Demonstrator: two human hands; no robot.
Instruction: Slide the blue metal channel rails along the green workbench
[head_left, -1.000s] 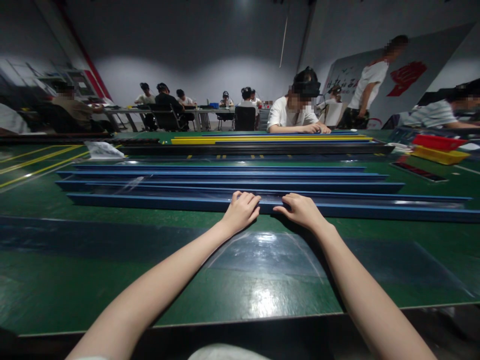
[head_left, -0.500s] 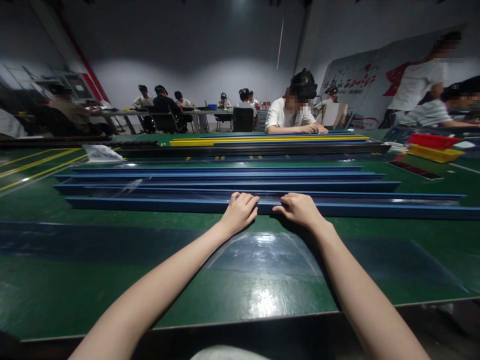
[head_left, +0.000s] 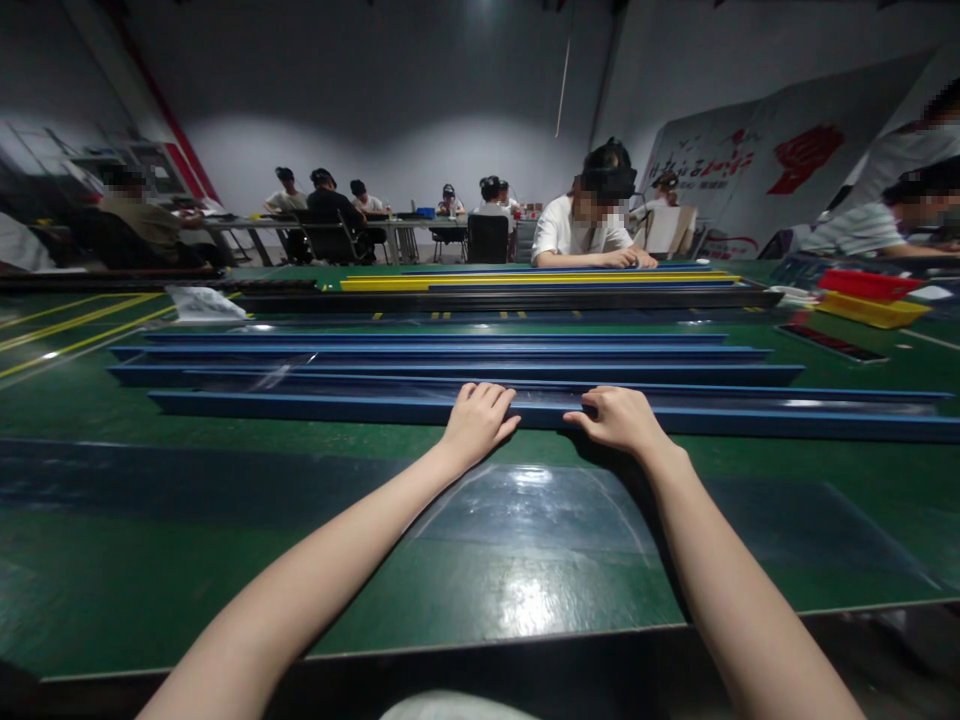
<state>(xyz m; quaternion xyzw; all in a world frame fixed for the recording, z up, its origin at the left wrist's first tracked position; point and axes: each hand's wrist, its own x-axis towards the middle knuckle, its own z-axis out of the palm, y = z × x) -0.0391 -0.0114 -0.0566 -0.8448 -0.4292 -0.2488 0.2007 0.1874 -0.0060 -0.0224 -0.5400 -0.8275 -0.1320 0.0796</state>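
A long blue U-shaped channel [head_left: 360, 404] lies across the table in front of me, its open side up. My left hand [head_left: 481, 418] is hooked over its near wall, fingers inside and thumb on the front face. A short way to the right, my right hand [head_left: 621, 418] grips the same wall, with curled fingertips inside and thumb along the front. Both hands are closed on the channel, though the fingertips are partly hidden. Shiny clear film shows within the channel. Just behind it lie several more blue channels [head_left: 465, 374], parallel to it.
A flat transparent sheet [head_left: 780, 510] lies on the green table [head_left: 360, 600] before me. Farther back are yellow strips [head_left: 540, 283], dark strips, a crumpled plastic bag [head_left: 204, 304], a phone [head_left: 831, 342] and red and yellow trays [head_left: 874, 312]. A co-worker [head_left: 592, 215] sits opposite.
The nearest blue channel has slid a little to the right. My right hand has shifted right with it, while my left hand stays nearly in place. A standing person at right has moved partly out of view.
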